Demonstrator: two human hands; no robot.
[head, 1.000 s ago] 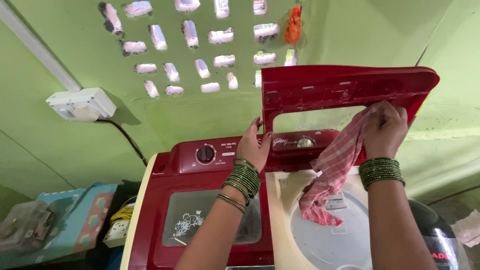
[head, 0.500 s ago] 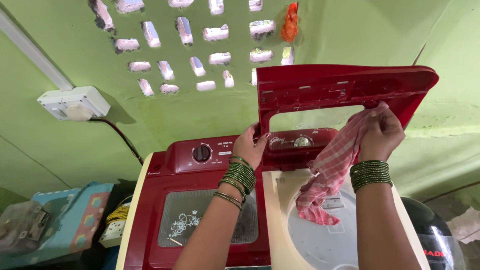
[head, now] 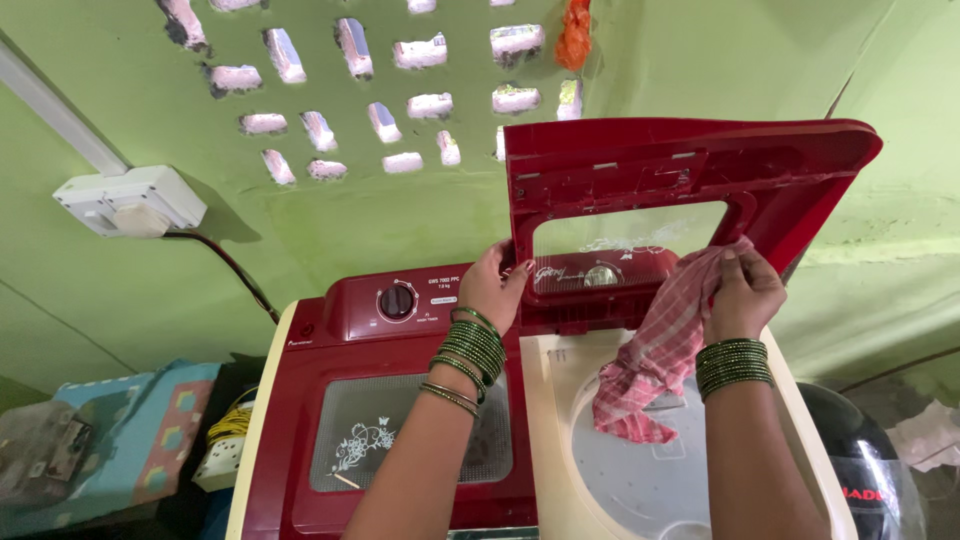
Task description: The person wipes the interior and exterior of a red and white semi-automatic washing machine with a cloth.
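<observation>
1. The left hand (head: 493, 290) is at the left edge of the raised red lid (head: 690, 190) of the washing machine (head: 400, 400). Its fingers are curled around this edge, with the thumb in front, so the hand is closed on the lid and holds it upright.
2. The right hand (head: 742, 295) is bunched around the upper end of a red and white checked cloth (head: 655, 365). The fingers are bent and pressed together on the fabric, and they push it against the lower right corner of the clear window in the lid.
3. The cloth hangs down from the right hand, between the two forearms. Its lower end lies over the cream inner cover (head: 620, 480) of the right tub.
4. Both wrists carry a stack of green bangles (head: 735, 365).
5. The lid stands open above the right half of the machine. The left half is closed, with a red lid (head: 385, 440) with a patterned window and a round knob (head: 397, 301) behind it.
6. A white socket box (head: 130, 200) is on the green wall at the left, and a dark helmet (head: 865, 470) stands beside the machine at the right.
</observation>
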